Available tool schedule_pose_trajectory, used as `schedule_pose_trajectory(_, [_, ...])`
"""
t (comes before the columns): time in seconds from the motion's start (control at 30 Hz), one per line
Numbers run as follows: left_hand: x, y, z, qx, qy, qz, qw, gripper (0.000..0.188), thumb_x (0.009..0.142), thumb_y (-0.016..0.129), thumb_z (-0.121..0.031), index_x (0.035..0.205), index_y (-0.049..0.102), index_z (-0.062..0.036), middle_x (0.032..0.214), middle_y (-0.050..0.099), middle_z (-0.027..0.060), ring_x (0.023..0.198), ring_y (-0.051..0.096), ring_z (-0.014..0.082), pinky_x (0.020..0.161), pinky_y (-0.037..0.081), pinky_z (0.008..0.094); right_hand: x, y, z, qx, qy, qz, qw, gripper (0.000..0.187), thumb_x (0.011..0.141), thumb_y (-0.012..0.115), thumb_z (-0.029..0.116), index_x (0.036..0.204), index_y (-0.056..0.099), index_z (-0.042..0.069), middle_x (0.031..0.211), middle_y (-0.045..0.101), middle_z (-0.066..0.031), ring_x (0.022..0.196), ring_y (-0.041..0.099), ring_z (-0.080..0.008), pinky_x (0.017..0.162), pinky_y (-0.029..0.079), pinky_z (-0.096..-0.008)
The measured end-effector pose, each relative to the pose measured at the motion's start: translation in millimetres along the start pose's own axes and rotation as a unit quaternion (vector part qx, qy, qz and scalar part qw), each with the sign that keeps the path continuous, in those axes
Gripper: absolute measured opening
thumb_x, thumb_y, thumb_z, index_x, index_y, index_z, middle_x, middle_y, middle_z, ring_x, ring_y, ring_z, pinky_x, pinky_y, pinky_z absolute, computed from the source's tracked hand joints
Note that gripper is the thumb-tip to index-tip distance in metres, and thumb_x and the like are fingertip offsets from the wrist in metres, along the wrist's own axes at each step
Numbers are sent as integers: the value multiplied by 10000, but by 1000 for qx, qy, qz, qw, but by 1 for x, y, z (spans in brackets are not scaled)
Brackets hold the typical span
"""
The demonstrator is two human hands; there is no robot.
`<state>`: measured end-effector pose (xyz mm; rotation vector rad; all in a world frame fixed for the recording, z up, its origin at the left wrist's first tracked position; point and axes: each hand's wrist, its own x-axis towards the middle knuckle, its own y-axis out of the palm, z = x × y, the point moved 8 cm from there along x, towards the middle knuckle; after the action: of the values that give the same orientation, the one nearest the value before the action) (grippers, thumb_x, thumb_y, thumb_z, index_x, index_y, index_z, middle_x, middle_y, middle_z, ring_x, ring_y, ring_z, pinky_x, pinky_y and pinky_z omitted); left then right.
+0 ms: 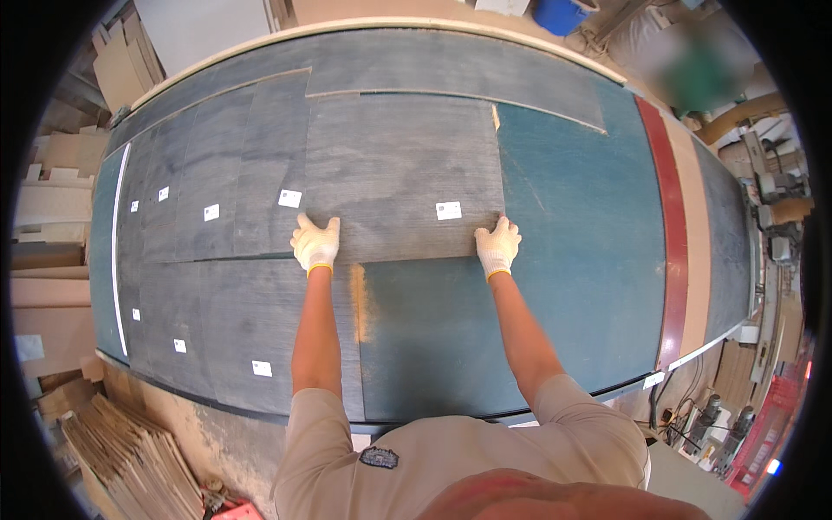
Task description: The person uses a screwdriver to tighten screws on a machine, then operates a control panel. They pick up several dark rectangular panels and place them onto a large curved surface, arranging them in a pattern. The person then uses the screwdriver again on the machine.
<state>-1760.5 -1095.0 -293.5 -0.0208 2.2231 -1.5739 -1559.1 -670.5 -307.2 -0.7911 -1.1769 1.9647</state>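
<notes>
A grey wood-grain panel (399, 156) with a small white label (448, 211) on it lies in front of me, on the dark green tabletop (581, 260). My left hand (315, 243), in a cream knit glove, grips the panel near its left edge, thumb spread onto its face. At the panel's near right corner, my right hand (498, 246), gloved alike, has its fingers curled at the edge and its thumb on top. The undersides of the fingers are hidden. Left of this panel lie several similar labelled grey panels (212, 156), side by side.
More grey panels (251, 321) lie at the near left, and long grey strips (451, 65) along the far side. A dark red strip (663, 217) crosses the table at right. Stacked boards (130, 451) stand at lower left; a blue bucket (562, 15) stands beyond.
</notes>
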Motion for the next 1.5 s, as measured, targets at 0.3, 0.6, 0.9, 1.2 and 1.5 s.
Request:
schedule_pose_trajectory(0.3, [-50,-7,75,-188,20,172,967,891,895,637,-615,1443,531,79,1453,563,316,1400,514,430,1155,409,447,-43,-59,-59,-20,-2,36,999,585,833,664,418,1188,635,-46,1258,630,-312,1189,591,-485,1048,482,-516])
schedule_pose_trajectory(0.6, [-321,-83,207,-178,-31,55,982,690,919,572,-603,1147,705,35,1154,709,299,1130,671,451,981,522,497,-205,-26,-202,458,167,394,779,746,977,648,573,1497,517,55,1479,579,-149,1298,575,-331,1110,456,-470])
schedule_pose_trajectory(0.9, [-648,-109,404,-258,-222,-223,914,707,967,509,-699,907,732,-31,926,726,248,936,687,443,839,529,520,-298,-123,-139,426,-177,732,501,748,959,701,462,1511,461,19,1546,488,-146,1353,519,-365,1137,438,-536])
schedule_pose_trajectory(1.2, [-1024,117,588,-406,-535,-298,678,643,979,507,-643,1193,719,-74,1178,720,232,1149,663,399,989,514,489,-633,-76,-12,68,-300,826,472,640,810,810,245,1329,579,-52,1297,644,-183,1206,619,-354,1042,516,-510])
schedule_pose_trajectory(1.5, [-1470,514,441,-483,-772,-187,369,600,923,634,-484,1295,695,-17,1245,704,262,1230,645,414,1060,493,468,-1099,34,-454,-172,-487,713,475,227,838,795,203,785,659,29,637,518,-6,543,468,-144,507,400,-386])
